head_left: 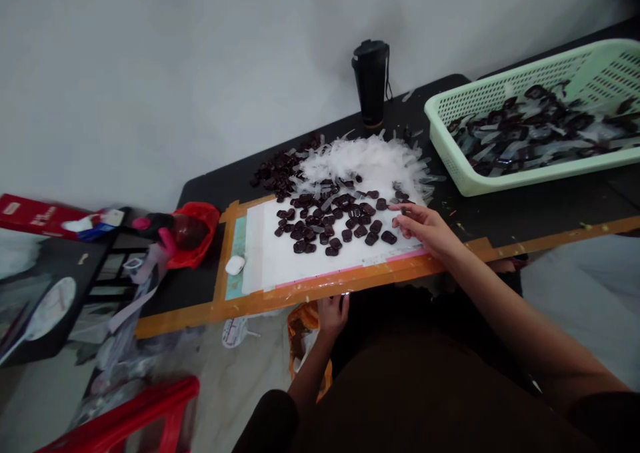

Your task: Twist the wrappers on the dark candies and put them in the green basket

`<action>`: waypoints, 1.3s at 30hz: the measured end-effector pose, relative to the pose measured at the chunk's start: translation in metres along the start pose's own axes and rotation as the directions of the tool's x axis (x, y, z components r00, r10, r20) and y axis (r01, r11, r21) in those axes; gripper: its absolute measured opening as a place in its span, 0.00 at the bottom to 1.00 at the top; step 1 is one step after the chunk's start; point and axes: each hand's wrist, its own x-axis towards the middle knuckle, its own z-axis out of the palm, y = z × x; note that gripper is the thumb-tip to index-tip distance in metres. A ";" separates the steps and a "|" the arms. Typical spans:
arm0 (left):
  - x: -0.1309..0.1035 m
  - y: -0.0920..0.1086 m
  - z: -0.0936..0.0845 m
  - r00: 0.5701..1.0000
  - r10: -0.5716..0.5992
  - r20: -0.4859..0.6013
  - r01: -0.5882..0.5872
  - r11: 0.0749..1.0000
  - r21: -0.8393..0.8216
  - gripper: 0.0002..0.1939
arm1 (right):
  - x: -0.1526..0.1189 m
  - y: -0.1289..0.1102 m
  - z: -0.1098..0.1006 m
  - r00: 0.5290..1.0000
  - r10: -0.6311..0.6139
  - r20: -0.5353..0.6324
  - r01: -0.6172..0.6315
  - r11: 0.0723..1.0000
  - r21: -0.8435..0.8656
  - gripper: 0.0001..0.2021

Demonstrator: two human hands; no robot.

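In the green basket [450,148], dark pieces [530,130]; right hand [425,230] loosely spread over loose pieces [345,223], left hand [333,313] unclear

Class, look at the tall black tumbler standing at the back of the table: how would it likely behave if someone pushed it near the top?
The black tumbler stands upright, tall on a narrow base, so a push near the top would probably tip it rather than slide it. Its round body suggests it would then roll on the black table. The lid looks closed, so spilling seems unlikely, though its contents and weight cannot be judged.
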 end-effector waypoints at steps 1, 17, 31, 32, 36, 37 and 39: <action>0.000 0.001 0.000 1.000 0.000 0.003 0.000 1.000 -0.002 0.16 | 0.000 0.001 0.000 1.000 -0.024 -0.002 0.023 0.999 -0.046 0.23; -0.004 -0.002 0.003 0.998 0.014 -0.057 -0.016 1.000 -0.021 0.14 | -0.006 0.010 0.004 0.952 -0.305 0.012 0.262 0.797 -0.545 0.20; -0.002 -0.001 0.003 0.986 0.087 -0.145 -0.080 0.995 0.053 0.12 | -0.007 0.010 0.007 0.960 -0.279 -0.007 0.230 0.807 -0.543 0.20; -0.002 -0.001 0.003 0.985 0.089 -0.148 -0.082 0.995 0.050 0.12 | -0.007 0.010 0.007 0.961 -0.278 -0.007 0.229 0.807 -0.545 0.20; -0.003 -0.001 0.003 0.980 0.093 -0.175 -0.088 0.996 0.034 0.13 | -0.007 0.011 0.006 0.958 -0.285 -0.006 0.236 0.805 -0.545 0.19; -0.003 -0.002 0.003 0.979 0.096 -0.179 -0.091 0.995 0.033 0.13 | -0.007 0.011 0.006 0.959 -0.285 -0.005 0.237 0.806 -0.542 0.19; -0.002 -0.002 0.003 0.978 0.100 -0.181 -0.096 0.995 0.035 0.13 | -0.007 0.012 0.006 0.960 -0.280 -0.002 0.236 0.811 -0.535 0.20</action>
